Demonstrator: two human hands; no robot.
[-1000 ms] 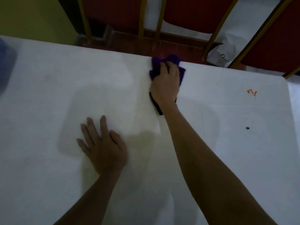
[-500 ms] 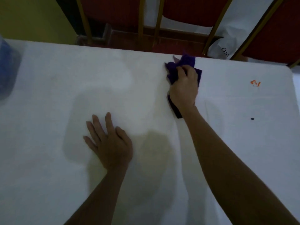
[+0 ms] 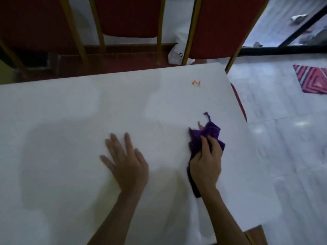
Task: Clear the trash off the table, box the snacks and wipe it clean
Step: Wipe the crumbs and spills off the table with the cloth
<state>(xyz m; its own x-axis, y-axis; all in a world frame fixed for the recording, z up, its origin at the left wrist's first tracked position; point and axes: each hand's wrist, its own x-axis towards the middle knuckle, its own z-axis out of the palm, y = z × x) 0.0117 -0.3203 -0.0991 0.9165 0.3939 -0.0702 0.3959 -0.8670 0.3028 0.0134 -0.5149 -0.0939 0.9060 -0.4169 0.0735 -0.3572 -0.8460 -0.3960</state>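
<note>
Head view: a person's two bare hands on a white table (image 3: 70, 121).
Cloth: a bunched purple cloth (image 3: 208, 134) lies on the table at about 3 o'clock from the table's middle, near its right edge; a loose thread sticks out at the cloth's 12 o'clock.
Right hand: the right hand (image 3: 206, 165) sits on the cloth's 6 o'clock side and holds it against the table.
Right fingers: the fingers (image 3: 213, 145) are curled over the bunched cloth, clamped on it.
Left hand: the left hand (image 3: 126, 164) lies flat on the table at 9 o'clock from the cloth, apart from it.
Left fingers: the left fingers (image 3: 128, 144) are straight and spread, holding nothing.
Orange mark: a small orange smear (image 3: 196, 83) sits on the table at 12 o'clock from the cloth, near the far edge.
Chairs: red chairs (image 3: 127, 15) with gold frames stand beyond the far edge at 12 o'clock.
Bag: a white bag (image 3: 177, 50) lies between two chairs.
Floor: a pink striped mat (image 3: 313, 78) lies on the pale floor (image 3: 283, 138) at 2 o'clock.
</note>
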